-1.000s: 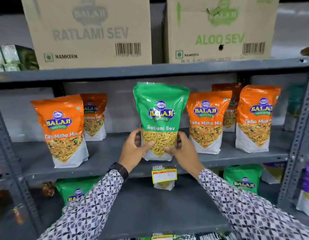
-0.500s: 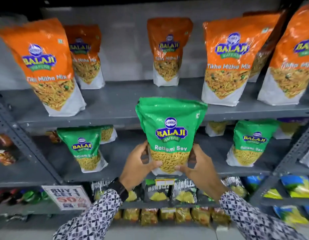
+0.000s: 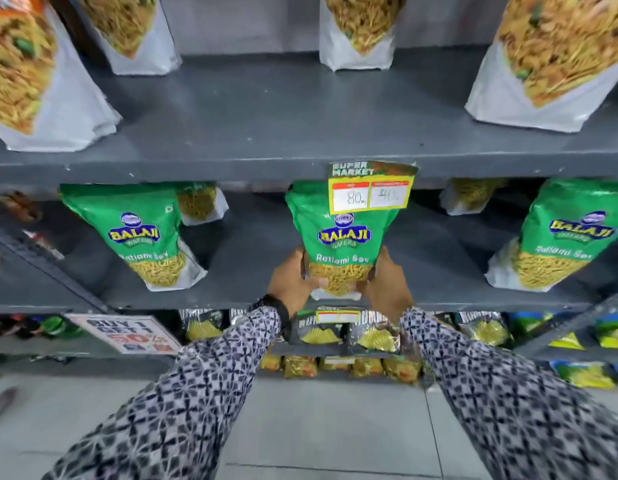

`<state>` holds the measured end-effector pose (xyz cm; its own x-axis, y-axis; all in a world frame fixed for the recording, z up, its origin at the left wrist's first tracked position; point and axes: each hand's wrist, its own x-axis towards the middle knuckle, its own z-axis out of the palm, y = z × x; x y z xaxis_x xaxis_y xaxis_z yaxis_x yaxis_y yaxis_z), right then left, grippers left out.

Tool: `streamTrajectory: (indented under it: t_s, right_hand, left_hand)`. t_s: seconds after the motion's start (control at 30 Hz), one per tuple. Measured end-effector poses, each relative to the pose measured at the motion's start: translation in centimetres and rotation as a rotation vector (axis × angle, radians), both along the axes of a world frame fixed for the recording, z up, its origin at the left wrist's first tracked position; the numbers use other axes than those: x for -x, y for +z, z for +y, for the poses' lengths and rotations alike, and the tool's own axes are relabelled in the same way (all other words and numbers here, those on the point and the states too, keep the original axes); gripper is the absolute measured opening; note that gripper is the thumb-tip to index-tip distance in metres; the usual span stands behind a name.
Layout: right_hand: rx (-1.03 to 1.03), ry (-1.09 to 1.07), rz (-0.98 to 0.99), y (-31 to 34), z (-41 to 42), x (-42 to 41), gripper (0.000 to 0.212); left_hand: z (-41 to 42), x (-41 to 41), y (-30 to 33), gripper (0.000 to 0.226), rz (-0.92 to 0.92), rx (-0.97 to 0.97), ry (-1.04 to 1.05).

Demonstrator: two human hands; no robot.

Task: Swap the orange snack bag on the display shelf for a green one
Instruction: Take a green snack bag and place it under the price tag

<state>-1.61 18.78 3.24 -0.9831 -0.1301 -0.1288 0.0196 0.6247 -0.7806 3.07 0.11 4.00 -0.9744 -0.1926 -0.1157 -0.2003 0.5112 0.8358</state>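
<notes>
A green Ratlami Sev bag (image 3: 342,237) stands upright at the middle of the lower grey shelf (image 3: 238,299), its top partly behind a yellow price tag (image 3: 371,188). My left hand (image 3: 292,278) grips its lower left side and my right hand (image 3: 387,282) its lower right side. Above, on the upper shelf (image 3: 266,133), several orange snack bags show only their bottoms: one at the far left (image 3: 33,84), one at centre back (image 3: 356,32), one at the right (image 3: 550,64).
Two more green bags stand on the lower shelf, at left (image 3: 144,237) and right (image 3: 557,244). Below are dark chip packets (image 3: 345,332), a "Buy 1 Get 1" sign (image 3: 127,334) and the tiled floor (image 3: 318,427).
The green bag in both hands has come down from the upper shelf level to the lower shelf. The view has tilted down, so the orange bags now sit at the top edge.
</notes>
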Motion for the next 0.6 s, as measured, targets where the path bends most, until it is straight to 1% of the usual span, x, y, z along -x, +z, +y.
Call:
streamTrajectory:
  t_s: [0.1,0.17,0.27,0.37,0.47,0.53,0.6]
  right_hand:
    - [0.043,-0.012,0.012,-0.9,0.0,1.7,0.072]
    - [0.042,-0.016,0.022,-1.5,-0.1,2.2,0.073]
    - [0.037,-0.022,0.037,-1.6,-0.2,2.3,0.066]
    - [0.007,-0.009,0.029,-1.6,0.0,2.3,0.063]
    - [-0.004,-0.005,0.004,-0.9,0.5,1.8,0.065]
    - [-0.005,-0.035,0.046,0.3,1.2,0.9,0.070]
    - [0.030,-0.083,0.102,2.0,2.3,-0.4,0.071]
  left_hand:
    - [0.0,1.6,-0.7,0.064,-0.012,0.003,0.004]
    - [0.0,2.1,-1.2,0.067,-0.015,0.013,0.009]
    - [-0.1,2.6,-1.7,0.073,-0.028,-0.016,0.029]
    - [-0.5,2.9,-2.3,0.075,-0.046,-0.027,0.022]
    - [-0.4,2.0,-1.2,0.079,-0.037,-0.049,0.044]
    - [0.1,0.6,1.0,0.070,-0.014,-0.035,0.103]
    - [0.7,-0.9,3.3,0.054,0.035,0.046,0.140]
